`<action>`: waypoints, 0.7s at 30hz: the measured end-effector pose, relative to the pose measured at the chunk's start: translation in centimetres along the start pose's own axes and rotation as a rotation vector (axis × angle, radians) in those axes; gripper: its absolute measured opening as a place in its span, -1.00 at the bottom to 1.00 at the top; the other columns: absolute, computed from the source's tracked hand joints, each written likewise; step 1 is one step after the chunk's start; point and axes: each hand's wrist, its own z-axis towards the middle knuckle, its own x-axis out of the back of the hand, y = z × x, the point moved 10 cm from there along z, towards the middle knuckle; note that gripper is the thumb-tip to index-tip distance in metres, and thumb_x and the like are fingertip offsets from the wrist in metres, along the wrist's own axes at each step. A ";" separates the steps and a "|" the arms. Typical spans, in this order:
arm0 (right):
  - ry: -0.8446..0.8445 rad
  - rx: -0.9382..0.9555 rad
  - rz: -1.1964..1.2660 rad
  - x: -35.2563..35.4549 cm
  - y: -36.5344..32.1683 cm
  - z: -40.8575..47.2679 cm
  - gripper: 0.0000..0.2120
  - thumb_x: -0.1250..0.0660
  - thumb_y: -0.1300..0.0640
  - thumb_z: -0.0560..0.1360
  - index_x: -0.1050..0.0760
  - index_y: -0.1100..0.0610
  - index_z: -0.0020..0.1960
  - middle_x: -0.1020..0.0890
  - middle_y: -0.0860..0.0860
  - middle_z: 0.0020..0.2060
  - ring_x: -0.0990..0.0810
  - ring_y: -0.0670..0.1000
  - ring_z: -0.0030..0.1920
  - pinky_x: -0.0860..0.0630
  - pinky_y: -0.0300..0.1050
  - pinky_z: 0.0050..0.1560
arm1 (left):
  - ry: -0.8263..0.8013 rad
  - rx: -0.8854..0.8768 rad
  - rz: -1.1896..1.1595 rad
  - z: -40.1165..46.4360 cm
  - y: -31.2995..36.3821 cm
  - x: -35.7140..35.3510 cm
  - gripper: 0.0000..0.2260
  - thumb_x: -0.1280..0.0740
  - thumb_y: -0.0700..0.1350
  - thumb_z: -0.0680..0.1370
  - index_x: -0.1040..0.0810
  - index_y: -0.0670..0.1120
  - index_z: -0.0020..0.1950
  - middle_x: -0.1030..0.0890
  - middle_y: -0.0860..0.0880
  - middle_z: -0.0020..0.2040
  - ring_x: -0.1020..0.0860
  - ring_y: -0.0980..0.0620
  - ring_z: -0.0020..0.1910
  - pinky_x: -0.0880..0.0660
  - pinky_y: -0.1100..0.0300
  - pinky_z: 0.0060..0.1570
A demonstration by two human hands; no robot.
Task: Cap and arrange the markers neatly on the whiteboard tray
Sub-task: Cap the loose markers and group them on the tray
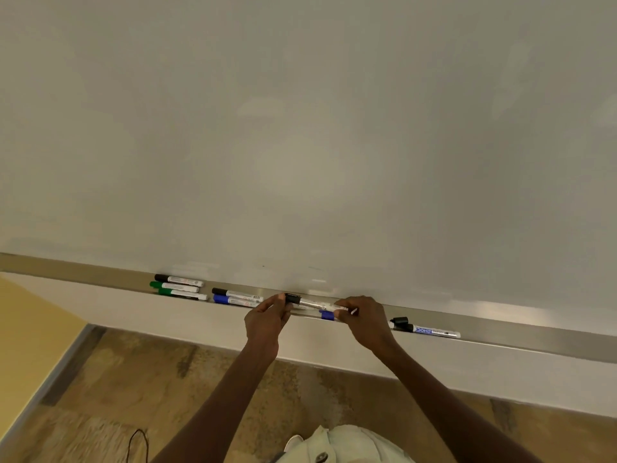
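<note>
Black-capped marker point(312, 304) spans both hands, left point(267, 320) and right point(364, 317) pinching its ends.

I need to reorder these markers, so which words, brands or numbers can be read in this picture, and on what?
"DOMS", seen upside down: blue print on the marker lying at the right of the tray.
Smaller print beside it: too blurred to read.
Labels and barcode on the black-capped marker, the blue-capped marker and the three markers at the left: too small to read.
Marker held in both hands: print blurred.

tray point(534, 332) right end: bare | left: capped markers point(180, 288) crowd it
</note>
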 end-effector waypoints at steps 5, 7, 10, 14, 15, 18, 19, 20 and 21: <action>0.130 -0.068 -0.058 -1.1 1.1 2.8 -0.85 -0.42 0.18 0.45 -0.66 0.15 0.00 -0.69 0.05 -0.10 -0.51 -0.14 -0.22 -0.42 -0.37 -0.12 | 0.086 0.050 0.193 0.7 -0.8 3.2 -0.97 -0.43 -0.22 0.45 -0.61 -0.15 -0.14 -0.67 -0.19 -0.10 -0.63 -0.11 -0.03 -0.56 0.01 0.11; 0.165 -0.097 -0.052 -1.8 1.1 3.4 -0.89 -0.43 0.20 0.43 -0.65 0.18 -0.04 -0.68 0.04 -0.14 -0.53 -0.13 -0.24 -0.44 -0.38 -0.13 | 0.052 0.072 0.229 0.6 -1.4 4.0 -0.95 -0.41 -0.22 0.47 -0.61 -0.15 -0.09 -0.67 -0.19 -0.07 -0.63 -0.12 0.01 -0.56 0.03 0.10; 0.202 -0.121 -0.030 -2.9 0.8 4.0 -0.96 -0.43 0.25 0.43 -0.62 0.18 -0.11 -0.63 0.01 -0.23 -0.48 -0.16 -0.33 -0.42 -0.42 -0.26 | -0.004 0.093 0.293 0.4 -2.1 4.6 -0.88 -0.40 -0.21 0.48 -0.62 -0.19 0.00 -0.67 -0.18 -0.06 -0.63 -0.11 0.01 -0.56 0.00 0.12; 0.214 -0.154 -0.023 -4.4 1.1 4.2 -0.86 -0.32 0.36 0.47 -0.60 0.17 -0.09 -0.63 0.04 -0.23 -0.50 -0.17 -0.35 -0.42 -0.47 -0.39 | -0.068 0.086 0.375 0.3 -2.4 4.4 -0.85 -0.37 -0.20 0.50 -0.62 -0.19 0.05 -0.68 -0.15 -0.08 -0.64 -0.08 -0.03 -0.58 0.08 0.03; 0.220 -0.149 -0.028 -4.6 0.9 4.1 -0.83 -0.30 0.38 0.48 -0.59 0.17 -0.07 -0.62 0.02 -0.24 -0.50 -0.15 -0.35 -0.44 -0.45 -0.38 | -0.080 0.084 0.385 0.3 -2.4 4.3 -0.86 -0.37 -0.20 0.51 -0.62 -0.18 0.04 -0.68 -0.15 -0.09 -0.64 -0.07 -0.04 -0.58 0.10 0.01; 0.241 -0.124 -0.071 -4.8 0.5 3.5 -0.82 -0.26 0.38 0.49 -0.58 0.17 -0.04 -0.59 0.02 -0.21 -0.54 -0.06 -0.26 -0.53 -0.24 -0.24 | -0.120 0.088 0.398 0.5 -2.3 3.3 -0.87 -0.36 -0.20 0.51 -0.62 -0.17 0.04 -0.68 -0.14 -0.08 -0.64 -0.06 -0.03 -0.57 0.14 0.00; 0.246 -0.125 -0.096 -4.8 0.5 3.3 -0.83 -0.27 0.37 0.49 -0.57 0.17 -0.05 -0.58 0.02 -0.18 -0.54 -0.05 -0.23 -0.52 -0.23 -0.23 | -0.135 0.092 0.399 0.6 -2.3 2.9 -0.87 -0.36 -0.21 0.51 -0.62 -0.16 0.03 -0.68 -0.14 -0.08 -0.64 -0.07 -0.03 -0.57 0.14 0.00; 0.250 -0.128 -0.127 -4.8 0.5 3.1 -0.85 -0.28 0.36 0.49 -0.56 0.17 -0.07 -0.56 0.02 -0.17 -0.52 -0.05 -0.23 -0.51 -0.23 -0.22 | -0.146 0.098 0.401 0.8 -2.4 2.6 -0.88 -0.36 -0.21 0.51 -0.62 -0.16 0.03 -0.69 -0.14 -0.08 -0.64 -0.07 -0.03 -0.57 0.14 0.01; 0.252 -0.129 -0.173 -4.8 0.5 2.9 -0.89 -0.29 0.33 0.49 -0.54 0.16 -0.11 -0.55 0.03 -0.17 -0.51 -0.04 -0.23 -0.51 -0.19 -0.23 | -0.152 0.105 0.405 0.9 -2.4 2.4 -0.88 -0.36 -0.21 0.51 -0.62 -0.16 0.02 -0.69 -0.14 -0.08 -0.64 -0.07 -0.03 -0.57 0.13 0.02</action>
